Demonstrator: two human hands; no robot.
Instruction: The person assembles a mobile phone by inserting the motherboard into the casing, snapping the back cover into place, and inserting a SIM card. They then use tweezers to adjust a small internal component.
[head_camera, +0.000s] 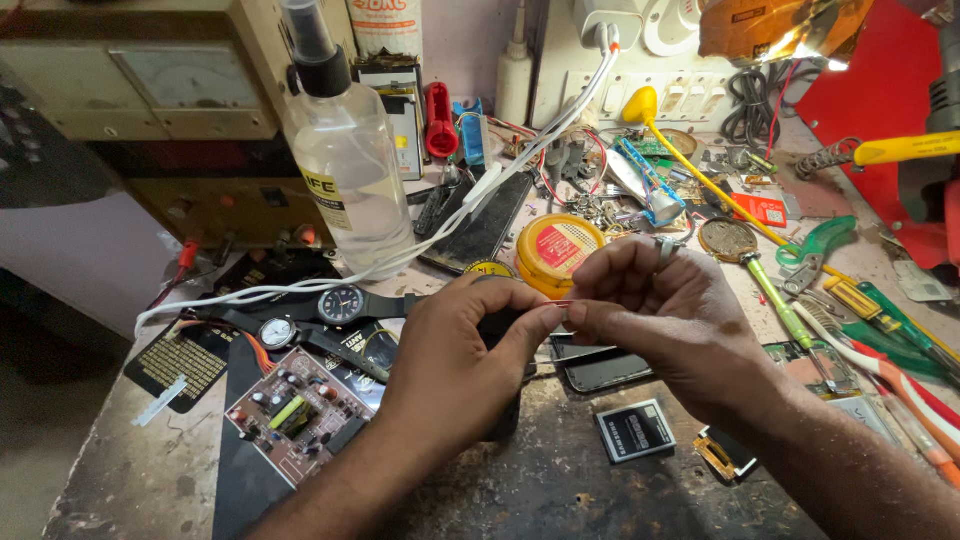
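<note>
Head view, looking down at my bench: my left hand (455, 350) and right hand (665, 320) meet at the fingertips over the worktable (560, 480), both pinched shut on a thin reddish wire (562, 304) stretched between thumb and forefinger of each. A dark phone (600, 368) lies just under my hands, a small battery (635, 430) near it. A circuit board (295, 412) sits to my left beside two wristwatches (310, 315), with a clear spray bottle (345, 150) behind and a round yellow tin (558, 250) beyond my knuckles.
</note>
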